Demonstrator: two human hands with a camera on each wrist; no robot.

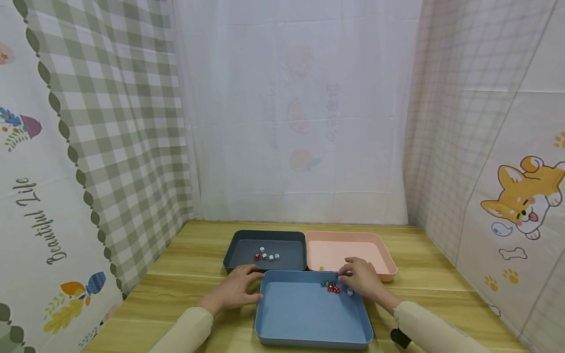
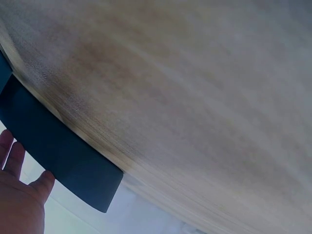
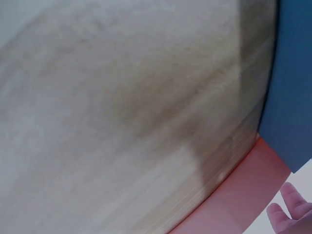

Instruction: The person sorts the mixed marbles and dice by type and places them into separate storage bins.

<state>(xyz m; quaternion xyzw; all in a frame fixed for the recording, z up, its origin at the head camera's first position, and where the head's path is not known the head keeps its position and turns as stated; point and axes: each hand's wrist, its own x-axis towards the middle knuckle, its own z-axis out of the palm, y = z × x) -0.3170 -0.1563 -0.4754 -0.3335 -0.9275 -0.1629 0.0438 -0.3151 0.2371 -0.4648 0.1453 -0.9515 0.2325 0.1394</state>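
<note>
Along the left wall of the blue tray [image 1: 309, 314] lies my left hand [image 1: 236, 290], fingers spread, fingertips at the rim; in the left wrist view the same hand [image 2: 22, 195] shows beside a tray's dark outer wall [image 2: 58, 146]. My right hand [image 1: 364, 280] is over the blue tray's back right corner, thumb and fingers bent near each other; a small dark blue spot shows at the fingertips, and whether they pinch it is unclear. Near them are green dice [image 1: 324, 284], red dice [image 1: 333, 289] and a white die [image 1: 350, 291]. The right wrist view shows two fingertips [image 3: 287, 204].
Behind the blue tray stand a dark tray [image 1: 238, 245] with several white dice [image 1: 271, 258] and a red die [image 1: 257, 257], and a pink tray [image 1: 344, 242] with a yellow die [image 1: 321, 268]. A black object [image 1: 400, 338] is by the right sleeve. Curtains [image 1: 300, 122] surround the table.
</note>
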